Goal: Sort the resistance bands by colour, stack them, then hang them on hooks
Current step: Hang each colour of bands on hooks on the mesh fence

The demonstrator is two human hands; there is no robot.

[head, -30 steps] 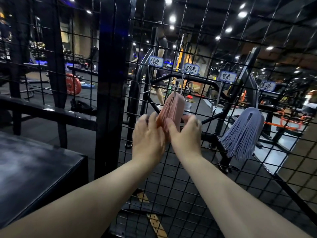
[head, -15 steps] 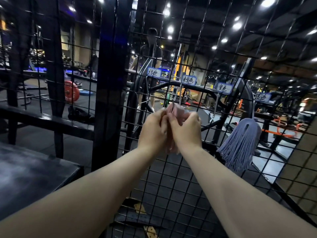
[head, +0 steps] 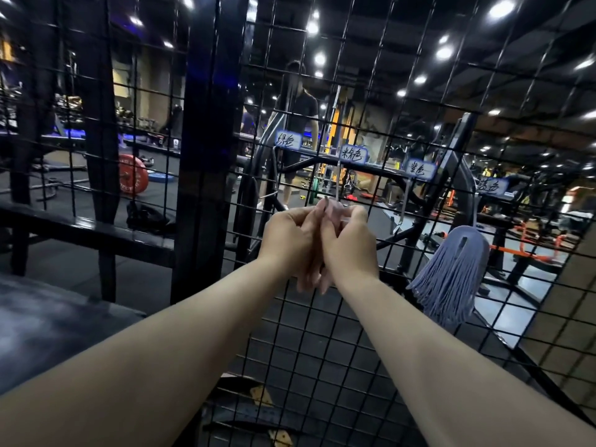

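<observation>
Gym floor, dim, ceiling spots; black wire grid in front carries labelled hooks. Dark padded surface at lower left, nothing on it that I can make out.

- Purple bundle already hangs on the grid, right of the hands.
- Pink bands: stack held upright between both palms, long axis vertical. Only the top edge shows above the knuckles; the rest is hidden.
- Left hand and right hand pressed together, fingers curled in and pinching the stack's top. Neither hand is open.
- Hook under the pink label comes down right at the stack's top edge, directly above the fingers. Cannot tell whether the loops are over its tip.

Judgement: hanging step for pink. The move turns on lifting the loops straight up and over the hook tip; the right hand sits slightly nearer the wire.
</observation>
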